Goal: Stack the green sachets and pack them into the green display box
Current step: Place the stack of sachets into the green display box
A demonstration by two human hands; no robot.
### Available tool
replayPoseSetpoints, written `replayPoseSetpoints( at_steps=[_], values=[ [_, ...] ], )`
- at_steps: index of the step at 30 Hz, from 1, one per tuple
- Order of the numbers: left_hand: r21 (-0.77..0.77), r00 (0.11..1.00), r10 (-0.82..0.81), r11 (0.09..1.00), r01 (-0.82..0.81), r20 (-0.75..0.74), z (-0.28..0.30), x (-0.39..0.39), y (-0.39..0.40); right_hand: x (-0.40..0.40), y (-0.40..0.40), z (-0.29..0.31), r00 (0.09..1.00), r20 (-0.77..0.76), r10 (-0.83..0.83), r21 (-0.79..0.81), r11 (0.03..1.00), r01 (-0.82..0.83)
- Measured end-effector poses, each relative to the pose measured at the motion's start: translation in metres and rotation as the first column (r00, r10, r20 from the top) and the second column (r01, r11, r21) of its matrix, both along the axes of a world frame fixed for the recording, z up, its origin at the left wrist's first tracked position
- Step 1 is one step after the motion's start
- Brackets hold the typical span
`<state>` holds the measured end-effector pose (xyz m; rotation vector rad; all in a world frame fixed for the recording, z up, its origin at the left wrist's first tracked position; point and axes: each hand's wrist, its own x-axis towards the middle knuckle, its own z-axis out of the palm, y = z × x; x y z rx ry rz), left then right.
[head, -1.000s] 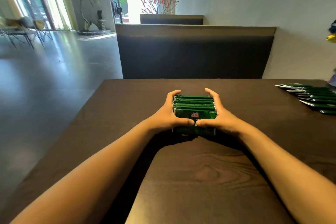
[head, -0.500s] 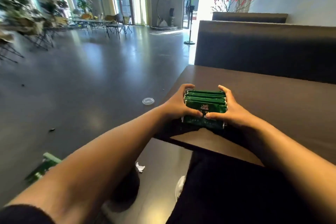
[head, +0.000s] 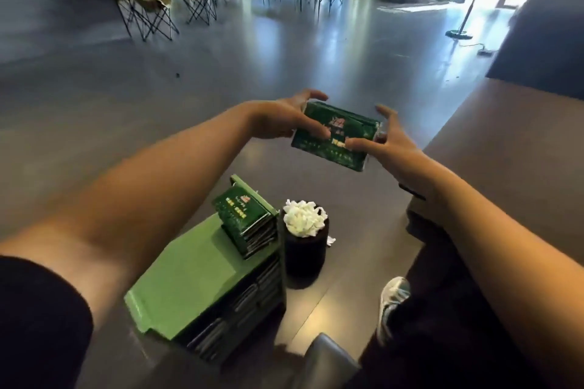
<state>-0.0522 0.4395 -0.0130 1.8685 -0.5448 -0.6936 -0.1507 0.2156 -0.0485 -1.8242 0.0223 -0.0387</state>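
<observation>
**Stack held in the air above the box**

Both hands are gripping the stack (head: 335,136) of green sachets from its two ends. The left hand (head: 281,118) is wrapping the stack's left end, thumb lying across the printed front face and fingers curling over the far edge. The right hand (head: 390,144) is clasping the right end, thumb pressing on the front face, fingers spread up behind the far corner.

The stack is dark green, with pale lettering and a small red-and-white mark on the face turned toward the camera. It is tilting, right end lower, and hanging clear of any surface, over the floor (head: 284,50), at about 12 o'clock from the box (head: 189,278).

The box is standing on the floor at 6 o'clock from the stack. It is light green with a pale flap folded outward toward 8 o'clock. Dark sachet edges are showing packed in rows along its open side, and a further bundle (head: 246,221) is leaning tilted at its far end.

Just beside the box, at 3 o'clock, a dark bin (head: 305,257) is holding crumpled white paper (head: 303,218). The table (head: 521,142) edge is lying at the right.
</observation>
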Motion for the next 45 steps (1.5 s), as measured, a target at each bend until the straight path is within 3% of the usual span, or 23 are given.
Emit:
replayPoseSetpoints(
  at_steps=[3,11,16,19,23,29,36,45],
  values=[
    [0.076,0.996,0.016,0.997,-0.009,-0.088,0.003,0.0,0.059,0.009,0.055,-0.014,0.992,-0.081,0.095,0.154,0.985,-0.081],
    [0.146,0.935,0.249,0.965,-0.218,-0.251,-0.02,-0.017,0.193,0.011,0.187,-0.051,0.909,-0.313,0.275,0.366,0.918,-0.152],
    [0.226,0.898,0.316,0.941,-0.253,-0.306,-0.053,-0.031,0.259,-0.011,0.252,-0.082,0.825,-0.444,0.349,0.497,0.862,-0.098],
    [0.278,0.851,0.357,0.924,-0.262,-0.385,-0.075,-0.04,0.285,-0.025,0.28,-0.104,0.773,-0.518,0.367,0.468,0.878,-0.102],
    [0.326,0.766,0.401,0.908,-0.261,-0.503,-0.115,-0.043,0.302,-0.039,0.302,-0.132,0.722,-0.603,0.338,0.506,0.863,0.019],
    [0.394,0.731,0.467,0.872,-0.289,-0.497,-0.174,-0.046,0.292,-0.054,0.307,-0.166,0.63,-0.737,0.246,0.458,0.866,0.198],
    [0.365,0.779,0.472,0.869,-0.333,-0.413,-0.211,-0.055,0.268,-0.059,0.299,-0.192,0.609,-0.78,0.146,0.393,0.871,0.295],
    [0.426,0.825,0.434,0.864,-0.268,-0.362,-0.211,-0.052,0.247,-0.059,0.295,-0.195,0.593,-0.804,0.026,0.285,0.894,0.347]
  ],
)
